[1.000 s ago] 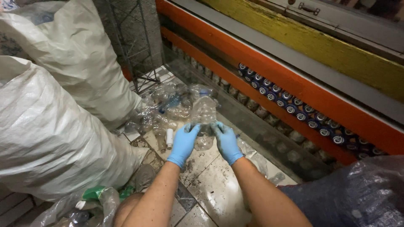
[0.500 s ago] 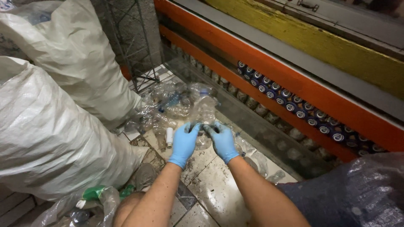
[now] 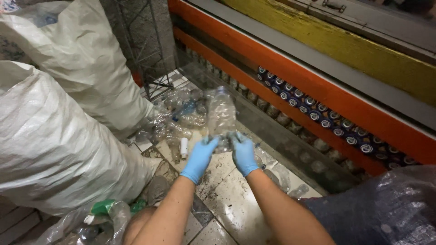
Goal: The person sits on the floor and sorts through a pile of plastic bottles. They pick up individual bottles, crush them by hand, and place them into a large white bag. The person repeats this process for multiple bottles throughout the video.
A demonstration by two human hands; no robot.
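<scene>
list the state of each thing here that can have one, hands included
left hand: gloved in blue, gripping the clear bottle's lower end
right hand: gloved in blue, gripping the same end
clear bottle: crumpled, held up off the floor
bottle pile: loose, squashed, on the floor
white sacks: stuffed full
floor tiles: wet, dirty

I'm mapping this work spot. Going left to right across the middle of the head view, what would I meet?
Big white sack → small white bottle → left hand → clear plastic bottle → right hand → row of blue cans behind the orange rail.
</scene>
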